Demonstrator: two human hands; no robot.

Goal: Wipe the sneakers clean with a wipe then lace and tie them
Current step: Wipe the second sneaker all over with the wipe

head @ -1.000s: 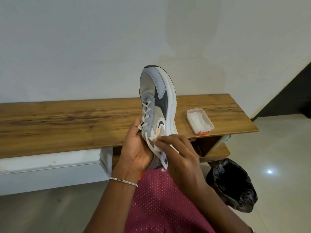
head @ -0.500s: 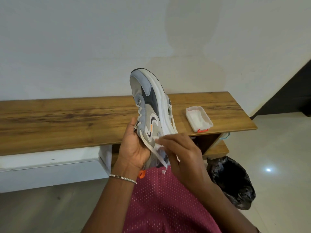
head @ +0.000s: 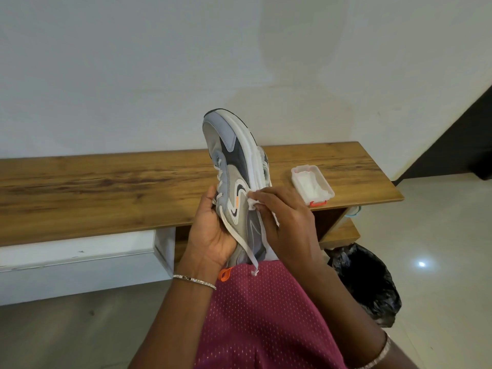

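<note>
One wooden bench (head: 106, 182), white wall (head: 133, 62); left hand (head: 213, 230) round sneaker (head: 231, 155), right hand (head: 287, 222) fingers (head: 269, 194) round lace (head: 247, 251).

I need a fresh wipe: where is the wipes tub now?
In the head view, the wipes tub sits on the wooden bench near its right end, just right of the raised sneaker.

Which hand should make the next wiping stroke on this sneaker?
The right hand: it pinches the white wipe against the side of the sneaker, while the left hand grips it toe up.
</note>
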